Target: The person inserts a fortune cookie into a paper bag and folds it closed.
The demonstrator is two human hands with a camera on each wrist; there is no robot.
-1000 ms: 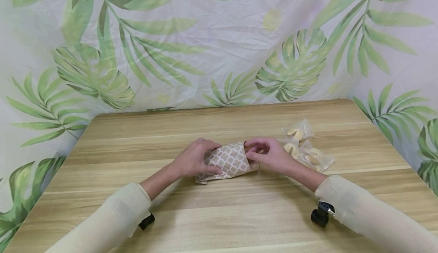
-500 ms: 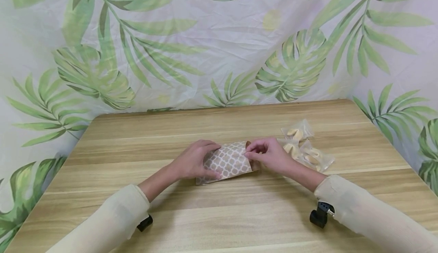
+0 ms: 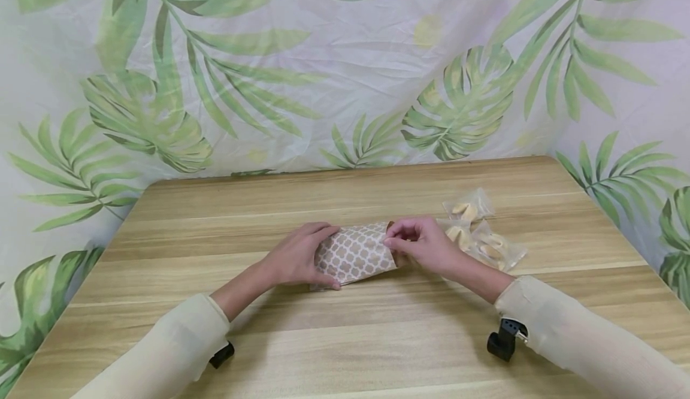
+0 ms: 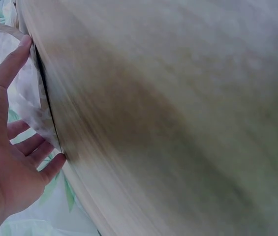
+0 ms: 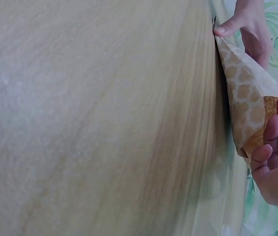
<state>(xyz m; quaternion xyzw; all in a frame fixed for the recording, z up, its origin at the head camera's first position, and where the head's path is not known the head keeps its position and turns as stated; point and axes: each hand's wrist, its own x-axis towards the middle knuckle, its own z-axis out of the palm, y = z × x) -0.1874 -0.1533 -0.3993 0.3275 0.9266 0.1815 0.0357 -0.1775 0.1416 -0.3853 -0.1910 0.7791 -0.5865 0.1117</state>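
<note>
Three wrapped fortune cookies (image 3: 493, 248) are still outside the patterned paper bag (image 3: 356, 252) on the wooden table (image 3: 377, 339), which looks open already, with the left hand (image 3: 298, 255) spread around it and the right hand (image 3: 427, 243) seeming to pinch its edge.

Pale fabric backdrop (image 3: 366, 75), visibly creased, hangs behind the table and continues along both sides. Print consists of green palm fronds (image 3: 226, 81), split monstera leaves (image 3: 463, 102) and faint yellow spots (image 3: 428, 30). Wood-grain tabletop (image 3: 323, 351) is light brown, its grain running crosswise, rear corners rounded, back edge close to the fabric. Lighting is soft; shadows on the tabletop are diffuse.
</note>
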